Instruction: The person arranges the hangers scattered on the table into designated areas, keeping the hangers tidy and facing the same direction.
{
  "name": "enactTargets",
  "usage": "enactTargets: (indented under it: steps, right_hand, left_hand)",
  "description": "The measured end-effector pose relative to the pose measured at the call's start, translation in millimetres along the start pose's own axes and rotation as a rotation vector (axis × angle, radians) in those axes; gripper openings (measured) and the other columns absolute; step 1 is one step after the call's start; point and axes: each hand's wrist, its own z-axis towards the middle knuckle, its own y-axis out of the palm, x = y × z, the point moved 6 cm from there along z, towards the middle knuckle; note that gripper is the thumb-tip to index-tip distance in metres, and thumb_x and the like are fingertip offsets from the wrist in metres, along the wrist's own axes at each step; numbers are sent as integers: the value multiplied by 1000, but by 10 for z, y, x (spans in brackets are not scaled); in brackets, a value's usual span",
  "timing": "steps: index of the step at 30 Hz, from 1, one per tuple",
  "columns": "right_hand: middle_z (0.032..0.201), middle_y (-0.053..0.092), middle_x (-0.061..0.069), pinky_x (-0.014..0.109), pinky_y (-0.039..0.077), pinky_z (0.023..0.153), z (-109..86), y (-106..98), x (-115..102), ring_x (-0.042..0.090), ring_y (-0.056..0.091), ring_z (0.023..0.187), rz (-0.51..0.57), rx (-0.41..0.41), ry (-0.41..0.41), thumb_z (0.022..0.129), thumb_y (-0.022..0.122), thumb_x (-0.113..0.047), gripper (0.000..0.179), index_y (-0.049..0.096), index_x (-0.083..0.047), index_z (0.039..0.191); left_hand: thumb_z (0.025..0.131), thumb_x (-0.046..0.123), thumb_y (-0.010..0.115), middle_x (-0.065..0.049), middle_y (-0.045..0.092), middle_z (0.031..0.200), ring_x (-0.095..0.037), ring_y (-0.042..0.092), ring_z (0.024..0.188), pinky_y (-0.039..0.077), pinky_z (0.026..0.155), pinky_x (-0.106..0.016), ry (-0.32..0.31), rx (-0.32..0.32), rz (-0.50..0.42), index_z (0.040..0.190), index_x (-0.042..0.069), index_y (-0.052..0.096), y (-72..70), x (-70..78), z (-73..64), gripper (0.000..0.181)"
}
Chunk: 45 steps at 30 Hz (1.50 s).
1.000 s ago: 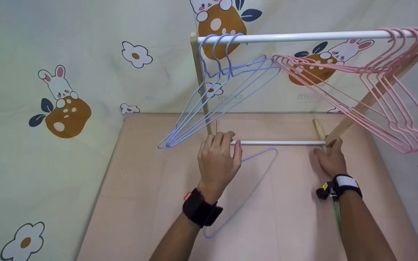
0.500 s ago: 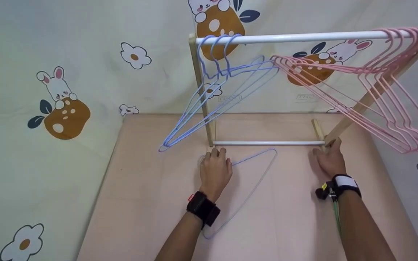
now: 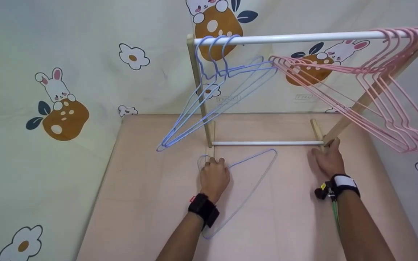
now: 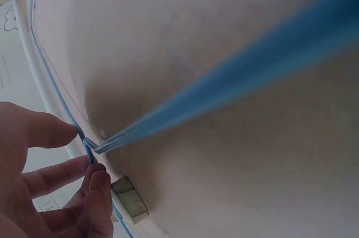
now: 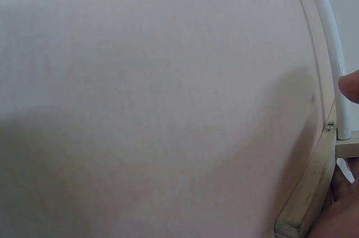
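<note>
A blue wire clothes hanger (image 3: 254, 190) lies on the pink surface in the head view. My left hand (image 3: 214, 177) is at its neck; the left wrist view shows the thumb (image 4: 53, 130) and curled fingers pinching the wire there. To the right, my right hand (image 3: 329, 159) grips the wooden base of a clothes rack (image 3: 267, 143), where the leg meets the foot. Several blue hangers (image 3: 227, 69) hang at the left end of the rack's white top bar (image 3: 303, 37). Pink hangers (image 3: 379, 69) are bunched at its right end.
The rack's left foot (image 3: 210, 151) points toward me, just beyond my left hand. Its right leg (image 3: 376, 88) slants up behind the pink hangers. A patterned cloth wall (image 3: 96, 43) closes off the back and both sides of the pink surface (image 3: 140, 210).
My left hand has come down and back from the rack's lower left side to the hanger lying on the surface, and now pinches its neck. The right hand stays on the rack's base.
</note>
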Motion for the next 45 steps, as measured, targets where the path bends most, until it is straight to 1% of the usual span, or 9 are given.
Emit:
enactTargets:
  steps: [4,6,12,17,24,29,35,40,45]
  right_hand:
    - [173,20,38,71,23,125,170,16,190,58,25,157,-17,5,-36,107,59,-36,96,-7,-10,173]
    - [173,22,39,70,24,124,200,23,228,58,27,157,-21,8,-53,108,59,-36,96,-7,-11,173]
    - [174,17,39,71,20,126,10,5,10,57,22,159,5,-6,-20,109,56,-29,93,-8,-6,172]
    - [174,17,39,73,17,126,-1,7,3,58,20,160,8,-5,-21,109,57,-29,94,-7,-6,172]
    - [175,19,37,73,20,125,171,13,205,57,23,159,-14,5,-40,109,58,-36,95,-7,-11,173]
    - [172,20,40,73,20,125,83,10,111,59,23,158,-3,-5,-39,109,58,-34,92,-4,-6,171]
    - [168,29,41,67,30,118,-1,6,2,55,36,149,-8,1,-26,108,57,-32,85,4,-3,167]
    - [169,29,40,69,28,121,105,18,138,55,34,153,-18,-1,-24,108,59,-35,88,3,-5,168]
    - [170,27,39,71,26,123,167,24,207,56,31,155,-22,1,-20,108,59,-36,89,2,-7,170]
  left_hand:
    - [93,22,83,-16,71,87,-29,74,76,62,59,-38,15,32,17,89,6,76,0,16,-11,18]
    - [93,17,82,-16,70,85,-28,73,75,62,58,-38,22,38,18,87,6,75,-1,25,-15,15]
    - [94,7,79,-17,71,84,-29,74,74,62,60,-37,34,6,-29,89,2,78,1,48,2,7]
    - [92,3,77,-17,70,82,-28,74,71,62,60,-37,41,34,-58,88,2,77,-40,62,11,5]
    - [88,0,79,-16,69,81,-28,72,68,61,58,-37,69,111,-77,90,2,75,-258,144,27,4]
    - [88,0,81,-14,71,84,-27,74,70,63,59,-35,112,130,-118,96,2,75,-459,234,38,10]
    - [90,-2,82,-12,74,88,-25,75,73,65,64,-33,198,188,-228,98,2,80,-696,322,23,9]
    - [89,-3,78,-10,73,91,-23,74,75,65,69,-32,253,194,-247,97,2,79,-784,391,-10,10]
    - [92,7,75,-8,71,90,-21,72,73,63,70,-32,274,190,-257,94,4,77,-842,442,-54,4]
